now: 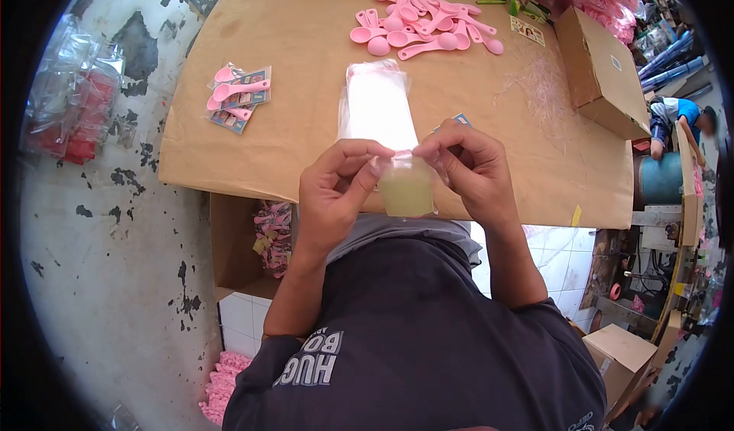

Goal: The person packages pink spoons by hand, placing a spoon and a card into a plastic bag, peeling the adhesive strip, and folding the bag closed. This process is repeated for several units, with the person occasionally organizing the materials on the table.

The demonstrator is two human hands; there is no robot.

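Observation:
My left hand (335, 194) and my right hand (468, 169) meet at the near edge of a cardboard tabletop (306, 41). Both pinch the top edge of a small clear plastic bag (405, 190) with a yellowish look, held between them. Just beyond the hands lies a stack of clear plastic bags (376, 102). A pile of loose pink plastic spoons (424, 22) sits at the far side of the cardboard. To the left lie packed pink spoons on printed cards (238, 98).
A brown cardboard box (604, 71) stands at the right edge, with pink goods heaped behind it. An open box (260, 240) with pink items sits below the table on the left. Clear bags with red contents (73, 102) lie on the peeling floor. Another person (680, 117) is far right.

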